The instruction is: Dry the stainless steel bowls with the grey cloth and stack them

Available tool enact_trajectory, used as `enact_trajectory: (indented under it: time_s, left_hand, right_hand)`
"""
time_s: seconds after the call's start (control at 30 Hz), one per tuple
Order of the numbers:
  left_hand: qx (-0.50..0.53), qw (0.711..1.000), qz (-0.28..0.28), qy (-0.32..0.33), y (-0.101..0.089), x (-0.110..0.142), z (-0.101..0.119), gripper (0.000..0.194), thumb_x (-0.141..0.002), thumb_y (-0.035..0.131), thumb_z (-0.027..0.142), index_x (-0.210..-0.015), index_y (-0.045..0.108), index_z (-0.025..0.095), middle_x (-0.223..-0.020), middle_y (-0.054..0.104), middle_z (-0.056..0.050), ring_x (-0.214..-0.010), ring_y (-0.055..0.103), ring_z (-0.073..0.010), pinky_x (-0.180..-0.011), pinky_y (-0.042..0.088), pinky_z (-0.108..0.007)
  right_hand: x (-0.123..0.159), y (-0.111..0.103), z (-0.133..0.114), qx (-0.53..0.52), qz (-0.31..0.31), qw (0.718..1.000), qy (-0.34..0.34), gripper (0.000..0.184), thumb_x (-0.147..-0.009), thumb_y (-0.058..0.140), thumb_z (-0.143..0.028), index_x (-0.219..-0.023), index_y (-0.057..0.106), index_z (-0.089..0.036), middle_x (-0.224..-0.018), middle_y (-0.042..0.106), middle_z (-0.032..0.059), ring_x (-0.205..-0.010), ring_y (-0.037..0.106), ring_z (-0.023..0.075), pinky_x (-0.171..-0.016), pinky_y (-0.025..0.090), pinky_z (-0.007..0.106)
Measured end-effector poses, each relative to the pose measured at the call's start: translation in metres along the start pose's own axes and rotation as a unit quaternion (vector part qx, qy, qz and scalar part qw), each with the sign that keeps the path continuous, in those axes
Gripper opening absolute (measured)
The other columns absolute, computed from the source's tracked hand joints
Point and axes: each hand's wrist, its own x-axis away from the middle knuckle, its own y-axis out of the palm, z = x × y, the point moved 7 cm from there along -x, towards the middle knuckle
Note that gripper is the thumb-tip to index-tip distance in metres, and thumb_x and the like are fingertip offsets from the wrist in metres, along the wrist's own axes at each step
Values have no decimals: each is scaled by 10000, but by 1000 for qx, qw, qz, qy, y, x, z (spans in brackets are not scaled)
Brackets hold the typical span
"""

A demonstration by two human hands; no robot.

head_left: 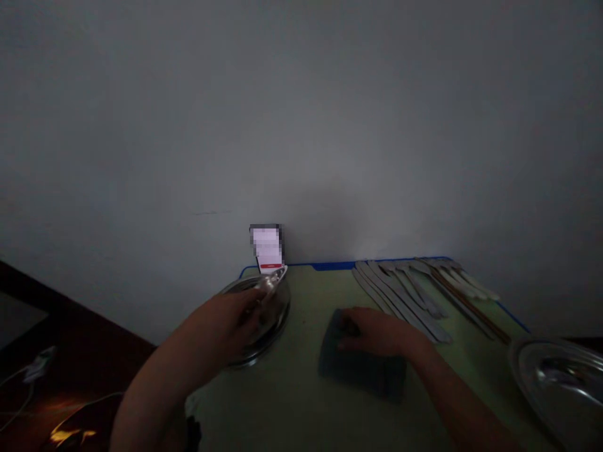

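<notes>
At the left of the table, my left hand is closed on a shiny metal utensil, held over a round metal bowl. Blur and my fingers hide what kind of utensil it is. On the table in front of me lies a dark folded cloth. My right hand rests on its upper part, with curled fingers gripping it.
Several knives, spoons and forks and brown chopsticks lie in rows at the back right. A large metal bowl stands at the right edge. A lit phone leans on the wall behind the left bowl.
</notes>
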Motion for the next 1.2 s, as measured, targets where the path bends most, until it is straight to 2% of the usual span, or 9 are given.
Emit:
enact_trajectory:
  time_s: [0.1, 0.23, 0.47, 0.57, 0.7, 0.83, 0.97, 1.07, 1.2]
  left_hand:
    - [-33, 999, 23, 2, -13, 7, 15, 340, -873, 451, 342, -1065, 708, 230, -1008, 755, -67, -826, 705, -231, -726, 527, -327]
    - [-60, 993, 41, 91, -7, 11, 41, 317, -886, 456, 295, -1085, 702, 272, -1023, 758, -40, -850, 709, -228, -732, 537, -337]
    - [-58, 977, -12, 207, 21, 4, 59, 254, -900, 519, 279, -1080, 694, 315, -1034, 747, -12, -1007, 662, -214, -1046, 386, -460]
    - [-27, 976, 49, 209, 21, -12, 48, 266, -861, 577, 400, -1097, 682, 339, -1386, 553, -14, -1354, 386, -277, -1147, 160, -546]
    - [115, 966, 229, 45, 4, -27, 7, 708, -827, 587, 447, -1448, 332, 221, -1565, 252, -143, -1427, 221, -327, -1111, 242, -552]
    - [366, 918, 125, -89, 26, -35, -30, 656, -818, 569, 493, -1378, 439, 176, -1185, 672, -148, -1040, 652, -314, -873, 519, -451]
    - [457, 870, 109, -148, 29, -35, -52, 572, -771, 627, 496, -1234, 581, 162, -849, 753, -80, -712, 707, -278, -717, 558, -433]
    - [430, 882, 146, -125, 18, -36, -54, 573, -784, 604, 524, -1238, 582, 176, -919, 753, -79, -765, 704, -266, -786, 543, -425]
    - [368, 916, 144, -73, 10, -35, -40, 601, -801, 578, 518, -1298, 537, 181, -1094, 721, -99, -912, 685, -278, -878, 510, -420]
  right_hand:
    - [6, -16, -8, -171, 45, 984, -7, 569, -906, 392, -549, -1311, 486, -160, -1010, 688, 136, -737, 649, 193, -654, 485, 318]
    - [14, -29, -27, -458, 70, 886, -17, 696, -899, 140, -675, -1431, 286, -251, -1071, 679, 131, -520, 616, 135, -383, 410, 230]
    - [20, -36, -26, -539, 84, 838, -8, 406, -865, 433, -374, -1246, 481, -243, -991, 698, 73, -544, 669, 151, -361, 450, 212]
    - [20, -43, -13, -503, 167, 848, 8, 429, -787, 489, -229, -1215, 481, -207, -886, 698, 42, -566, 662, 149, -437, 526, 249]
    - [20, -48, -12, -478, 226, 849, -10, 461, -767, 504, -187, -1226, 466, -202, -907, 686, 35, -530, 610, 131, -419, 537, 268]
    - [14, -46, -17, -501, 185, 844, -56, 375, -864, 497, -364, -1211, 505, -222, -1024, 682, 62, -703, 657, 170, -501, 564, 291]
    - [5, -36, -11, -430, 131, 891, -63, 546, -967, 178, -469, -1128, 596, -156, -1067, 683, 128, -947, 660, 209, -811, 549, 393]
    - [-2, -19, -3, -157, 120, 980, -12, 413, -916, 407, -324, -1213, 559, -80, -1226, 611, 208, -1147, 576, 258, -999, 422, 429]
    - [-6, 3, 3, 46, 49, 997, 46, 462, -728, 621, -179, -1165, 584, -35, -1154, 633, 253, -1115, 587, 333, -932, 443, 423]
